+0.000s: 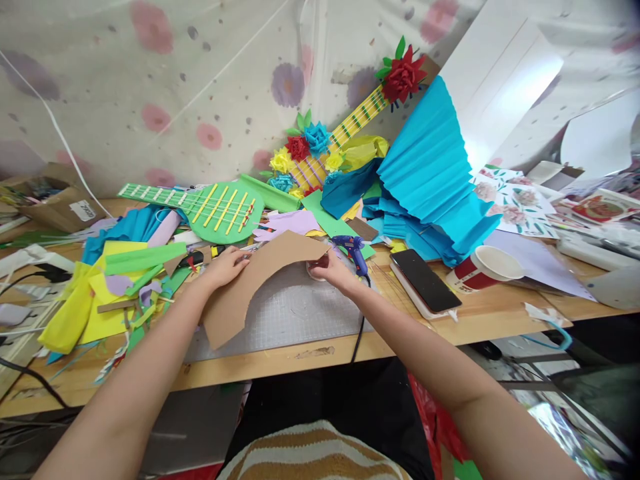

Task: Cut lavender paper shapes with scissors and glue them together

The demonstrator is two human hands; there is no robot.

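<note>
A curved piece of brown cardboard [260, 272] arches over the grey cutting mat [305, 313], its lower left end near the table's front edge. My left hand [229, 265] grips its upper left edge, fingers partly hidden behind it. At the right end of the arch, my right hand [331, 270] is closed on the cardboard's tip; a small pale shape shows by its fingers, too unclear to name. A blue hot glue gun [354, 252] rests just beyond my right hand, its cord running down over the front edge.
Behind the mat lie a green paper guitar [225, 212] and a flower-covered yellow one [360, 120]. Paper scraps [120, 283] heap at left. Pleated blue paper [430, 173], a phone [425, 280] on a white box and a paper cup [485, 269] stand right.
</note>
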